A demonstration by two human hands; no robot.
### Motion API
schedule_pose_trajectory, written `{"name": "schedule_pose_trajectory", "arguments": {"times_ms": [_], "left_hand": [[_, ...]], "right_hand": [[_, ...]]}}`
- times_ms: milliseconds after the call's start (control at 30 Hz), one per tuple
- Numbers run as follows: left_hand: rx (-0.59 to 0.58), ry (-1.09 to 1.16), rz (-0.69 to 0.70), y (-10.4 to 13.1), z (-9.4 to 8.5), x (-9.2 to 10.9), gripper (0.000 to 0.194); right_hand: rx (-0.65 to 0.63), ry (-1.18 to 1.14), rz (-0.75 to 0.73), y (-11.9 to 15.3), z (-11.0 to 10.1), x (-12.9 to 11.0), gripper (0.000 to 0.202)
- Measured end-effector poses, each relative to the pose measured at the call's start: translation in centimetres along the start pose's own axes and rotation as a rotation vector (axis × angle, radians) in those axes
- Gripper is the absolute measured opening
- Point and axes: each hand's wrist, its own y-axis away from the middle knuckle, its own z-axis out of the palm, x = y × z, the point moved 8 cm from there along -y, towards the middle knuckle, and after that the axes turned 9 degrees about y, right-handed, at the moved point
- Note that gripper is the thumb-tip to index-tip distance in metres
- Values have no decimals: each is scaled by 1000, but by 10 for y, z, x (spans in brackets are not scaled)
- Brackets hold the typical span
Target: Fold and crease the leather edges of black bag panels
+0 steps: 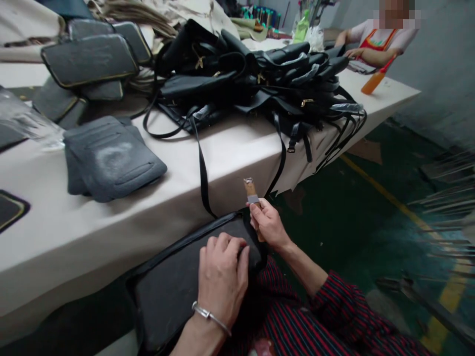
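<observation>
A black bag piece (166,291) with a flat grey face and a raised dark rim lies across my lap, leaning by the table edge. My left hand (223,269) rests on its face with the fingers curled and the thumb near the index finger; whatever the fingertips pinch is hidden. In my right hand (269,225), at the bag piece's far right end, is a flat tan stick (250,188) held upright. Grey tape wraps the stick, and its top end looks worn and whitish.
On the white-covered table (178,183) lie a heap of black bags (222,84) with dangling straps, stacked grey panels (89,59) and folded grey pieces (115,158). An orange bottle (373,82) stands near the far corner. Another person (382,44) works there.
</observation>
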Motion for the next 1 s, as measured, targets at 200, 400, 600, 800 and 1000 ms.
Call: {"name": "schedule_pose_trajectory", "arguments": {"times_ms": [200, 400, 600, 800, 1000], "left_hand": [[50, 62, 105, -58, -14, -29, 17], [93, -12, 184, -53, -12, -27, 16], [75, -227, 329, -19, -6, -14, 30], [115, -260, 335, -15, -2, -12, 37], [121, -202, 262, -27, -1, -17, 42]], "right_hand": [[-389, -34, 120, -35, 25, -2, 36], [-569, 82, 48, -29, 32, -7, 35], [-593, 434, -163, -20, 36, -21, 26], [-161, -73, -138, -42, 9, -38, 14], [163, -533, -178, -57, 11, -39, 19]]}}
